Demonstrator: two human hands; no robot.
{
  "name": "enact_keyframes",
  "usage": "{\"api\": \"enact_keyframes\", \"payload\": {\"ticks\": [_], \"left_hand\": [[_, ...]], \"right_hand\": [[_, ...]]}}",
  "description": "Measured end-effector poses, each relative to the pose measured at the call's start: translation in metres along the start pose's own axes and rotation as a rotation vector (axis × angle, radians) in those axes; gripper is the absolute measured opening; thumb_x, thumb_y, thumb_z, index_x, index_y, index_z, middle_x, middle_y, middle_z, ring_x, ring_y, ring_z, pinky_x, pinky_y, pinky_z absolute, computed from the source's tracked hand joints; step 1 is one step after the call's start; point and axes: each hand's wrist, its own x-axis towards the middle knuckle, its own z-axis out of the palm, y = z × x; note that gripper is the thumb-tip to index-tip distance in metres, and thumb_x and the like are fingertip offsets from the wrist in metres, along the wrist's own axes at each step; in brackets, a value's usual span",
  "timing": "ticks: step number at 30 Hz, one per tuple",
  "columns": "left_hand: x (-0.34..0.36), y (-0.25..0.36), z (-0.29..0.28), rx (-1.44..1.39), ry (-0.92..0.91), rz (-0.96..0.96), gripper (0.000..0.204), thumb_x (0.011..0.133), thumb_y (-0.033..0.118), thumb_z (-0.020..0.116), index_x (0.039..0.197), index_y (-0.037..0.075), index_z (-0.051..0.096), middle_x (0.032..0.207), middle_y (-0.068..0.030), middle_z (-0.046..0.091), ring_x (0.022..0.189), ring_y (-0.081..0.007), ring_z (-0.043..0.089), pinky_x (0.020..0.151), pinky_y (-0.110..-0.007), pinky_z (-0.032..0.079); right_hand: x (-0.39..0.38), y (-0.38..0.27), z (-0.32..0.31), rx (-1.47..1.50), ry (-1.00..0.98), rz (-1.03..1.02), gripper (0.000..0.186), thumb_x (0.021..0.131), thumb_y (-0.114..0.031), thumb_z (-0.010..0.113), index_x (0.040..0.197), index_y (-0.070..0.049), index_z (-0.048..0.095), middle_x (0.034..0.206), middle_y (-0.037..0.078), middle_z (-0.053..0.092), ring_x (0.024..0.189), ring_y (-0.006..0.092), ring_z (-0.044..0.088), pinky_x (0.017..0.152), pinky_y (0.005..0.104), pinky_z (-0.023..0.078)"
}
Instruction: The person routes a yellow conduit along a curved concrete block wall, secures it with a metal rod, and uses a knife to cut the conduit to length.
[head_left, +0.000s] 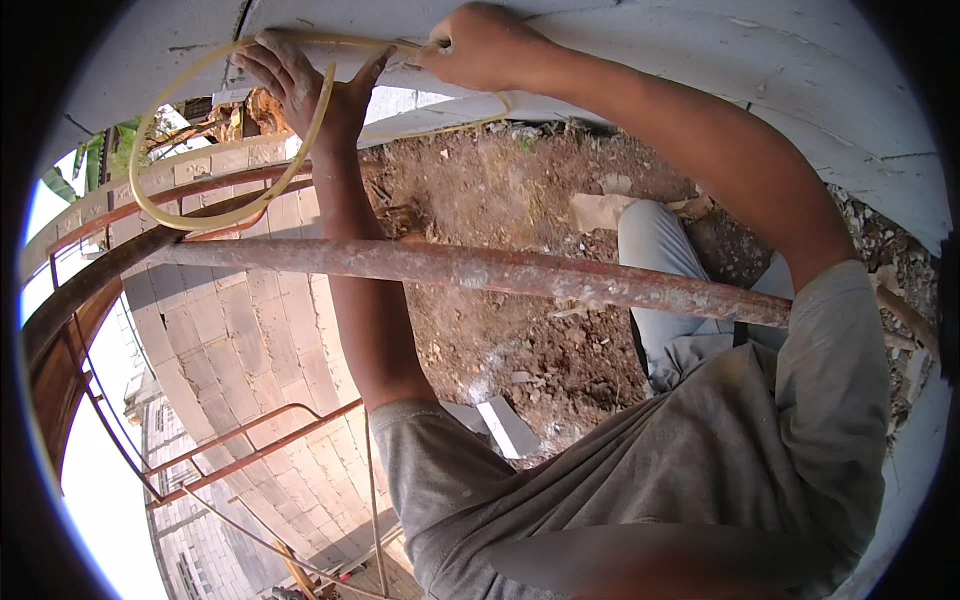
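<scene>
Between your hands, a yellow tube [235, 130] loops: left hand [310, 85] spread against it, right hand [480, 45] clenched around it.

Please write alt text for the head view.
Both hands hold a loop of pale yellow tubing against a white wall: left hand open, right hand gripping. A rusty scaffold pipe crosses below, above bare soil.
</scene>
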Motion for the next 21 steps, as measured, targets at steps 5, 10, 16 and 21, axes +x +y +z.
{"api": "enact_keyframes", "payload": {"ticks": [5, 10, 16, 21], "left_hand": [[-0.001, 0.001, -0.002, -0.021, 0.008, 0.006, 0.145, 0.058, 0.07, 0.083, 0.155, 0.0, 0.002, 0.155, -0.04, 0.0, 0.144, -0.0559, 0.003, 0.116, -0.059, 0.024], [0.004, 0.007, -0.005, -0.021, -0.039, -0.05, 0.146, 0.058, 0.073, 0.081, 0.152, -0.01, 0.006, 0.154, -0.0404, 0.004, 0.147, -0.0515, -0.001, 0.119, -0.058, 0.014], [0.002, 0.01, -0.008, -0.002, -0.089, -0.109, 0.146, 0.058, 0.074, 0.081, 0.151, -0.011, 0.007, 0.154, -0.0409, 0.003, 0.147, -0.051, -0.001, 0.119, -0.058, 0.016], [0.002, 0.007, -0.006, -0.054, -0.008, -0.032, 0.145, 0.059, 0.074, 0.08, 0.151, -0.012, 0.009, 0.153, -0.0421, 0.003, 0.146, -0.0519, 0.0, 0.119, -0.057, 0.018]], "right_hand": [[0.0, 0.007, 0.0, -0.15, -0.06, 0.036, 0.037, 0.084, -0.031, 0.062, 0.089, 0.004, 0.073, 0.08, 0.026, 0.069, 0.077, 0.0379, 0.07, 0.075, 0.0446, 0.053], [0.001, 0.029, 0.001, -0.41, -0.188, 0.021, 0.033, 0.089, -0.03, 0.059, 0.095, 0.0, 0.073, 0.067, 0.016, 0.066, 0.061, 0.0282, 0.065, 0.066, 0.0407, 0.051], [0.0, 0.036, 0.003, -0.41, -0.198, 0.042, 0.029, 0.088, -0.026, 0.058, 0.091, -0.001, 0.071, 0.07, 0.019, 0.066, 0.065, 0.0309, 0.065, 0.069, 0.0428, 0.051], [0.0, 0.037, 0.003, -0.408, -0.186, 0.023, 0.029, 0.088, -0.027, 0.058, 0.09, -0.001, 0.071, 0.07, 0.018, 0.066, 0.066, 0.0308, 0.065, 0.071, 0.0429, 0.051]]}}
